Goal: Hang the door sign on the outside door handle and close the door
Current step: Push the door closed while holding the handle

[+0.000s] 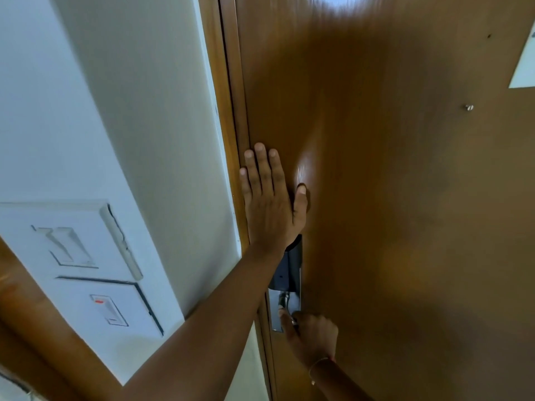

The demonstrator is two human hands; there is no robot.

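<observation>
A glossy brown wooden door (pixel 390 183) fills the right of the head view, its edge lying against the frame (pixel 228 82). My left hand (pixel 270 198) lies flat on the door near that edge, fingers spread and pointing up. Below it sits a black lock housing (pixel 289 267) on a metal plate (pixel 275 311). My right hand (pixel 314 337) is closed around the metal inside handle (pixel 283 299) just under the lock. The door sign is not in view.
A white wall (pixel 130 111) stands left of the frame, carrying two white switch plates (pixel 72 244), the lower one (pixel 113 309) with a red mark. A white paper (pixel 524 68) and a screw (pixel 469 107) are on the door at upper right.
</observation>
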